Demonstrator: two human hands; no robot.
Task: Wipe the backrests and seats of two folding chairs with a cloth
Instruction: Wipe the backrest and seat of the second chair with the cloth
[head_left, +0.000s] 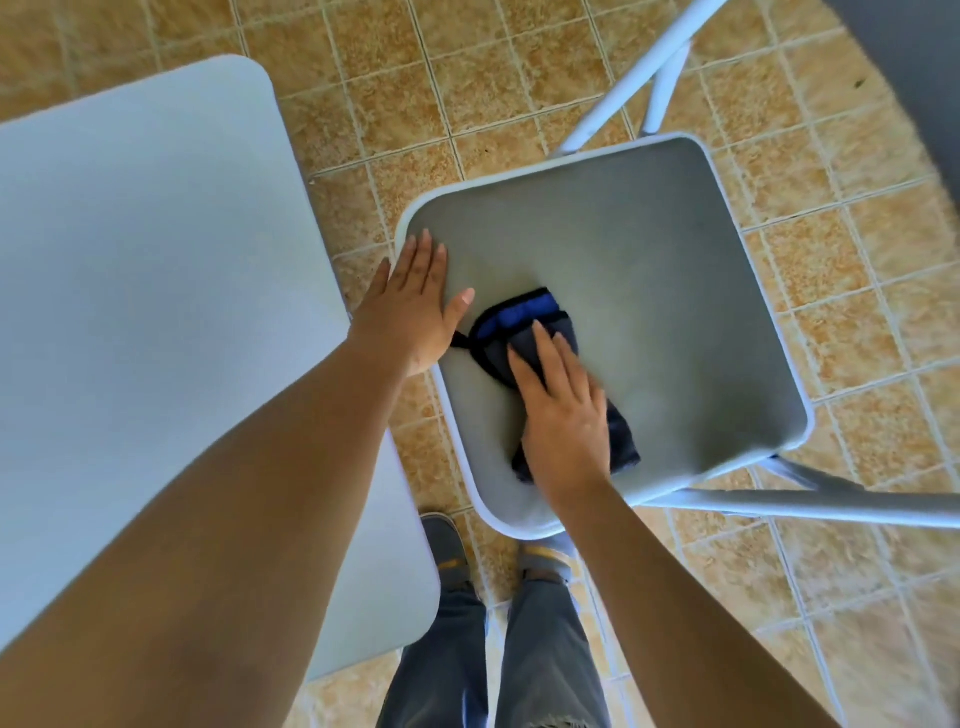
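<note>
A grey folding chair seat (654, 270) with a pale rim fills the middle right of the head view. On it lies a dark grey and blue cloth (524, 322). My right hand (563, 410) presses flat on the cloth near the seat's front left. My left hand (415, 306) rests flat, fingers spread, on the seat's left edge and holds nothing. A second pale grey chair surface (140, 312) fills the left side, partly hidden by my left forearm.
White chair legs (623, 88) slant away at the top, and a frame bar (810, 501) runs to the right below the seat. Tan tiled floor (426, 93) surrounds both chairs. My feet and trouser legs (498, 597) stand between the chairs at the bottom.
</note>
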